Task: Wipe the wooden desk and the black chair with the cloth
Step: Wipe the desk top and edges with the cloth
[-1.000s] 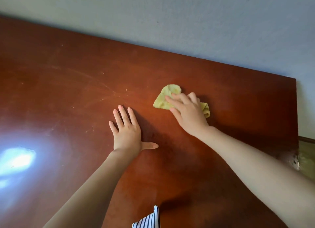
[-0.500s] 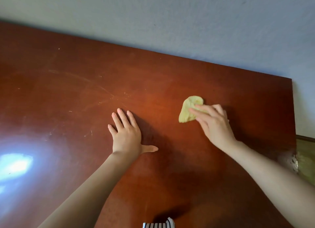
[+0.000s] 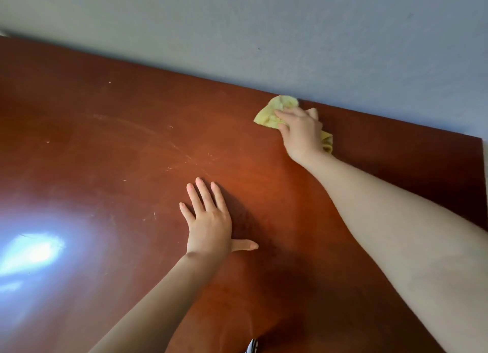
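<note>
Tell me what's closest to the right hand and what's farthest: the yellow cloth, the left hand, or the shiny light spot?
1. The yellow cloth: gripped under the right hand, at the back edge of the desk.
2. The left hand: flat on the desk, lower and to the left.
3. The shiny light spot: far left side of the desk.

One wooden desk (image 3: 105, 141), one crumpled yellow cloth (image 3: 274, 110) on it, and one pale wall (image 3: 264, 22) behind. Two bare hands: one left hand (image 3: 208, 226) flat on the wood, with four fingers (image 3: 202, 194) and one thumb (image 3: 245, 245) all countable, and one right hand (image 3: 301, 133) curled over the cloth, its fingers only partly in sight. One bright patch of glare (image 3: 31, 252) on the desk's left part, one scrap of striped fabric (image 3: 253, 346) at the bottom edge, and a scatter of pale scratches (image 3: 184, 157) too faint and too many for a sure count.
</note>
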A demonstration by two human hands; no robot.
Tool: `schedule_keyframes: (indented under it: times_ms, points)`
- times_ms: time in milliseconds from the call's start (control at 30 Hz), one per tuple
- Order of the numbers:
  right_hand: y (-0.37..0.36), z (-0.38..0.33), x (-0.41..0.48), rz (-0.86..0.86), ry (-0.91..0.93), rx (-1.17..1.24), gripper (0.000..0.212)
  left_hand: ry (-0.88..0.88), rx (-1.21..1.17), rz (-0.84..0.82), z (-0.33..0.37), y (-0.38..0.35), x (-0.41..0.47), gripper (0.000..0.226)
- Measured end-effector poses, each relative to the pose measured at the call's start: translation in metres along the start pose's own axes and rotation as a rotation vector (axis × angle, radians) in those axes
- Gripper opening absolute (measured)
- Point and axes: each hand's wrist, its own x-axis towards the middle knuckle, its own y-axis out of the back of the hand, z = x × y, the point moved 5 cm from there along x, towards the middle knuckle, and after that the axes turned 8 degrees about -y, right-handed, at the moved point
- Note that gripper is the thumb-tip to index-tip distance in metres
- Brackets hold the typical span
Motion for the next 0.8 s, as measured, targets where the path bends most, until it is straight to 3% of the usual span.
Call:
schedule_keyframes:
  times_ms: [200, 467, 600, 800]
  points:
    - [-0.011, -0.041, -0.075, -0.049, 0.397, 0.033, 0.035, 0.000, -0.003, 0.013, -0.002, 0.000, 0.001, 0.149]
    - [0.014, 0.017, -0.159, -0.101, 0.733, 0.006, 0.030, 0.015, -0.014, 0.020, -0.002, -0.001, 0.000, 0.150]
    - [0.036, 0.056, -0.129, -0.020, 0.629, -0.083, 0.029, 0.012, -0.023, 0.027, -0.001, -0.002, -0.001, 0.150]
    - [0.054, 0.102, -0.052, 0.091, 0.124, -0.064, 0.033, 0.007, -0.035, 0.025, -0.001, -0.003, 0.001, 0.151]
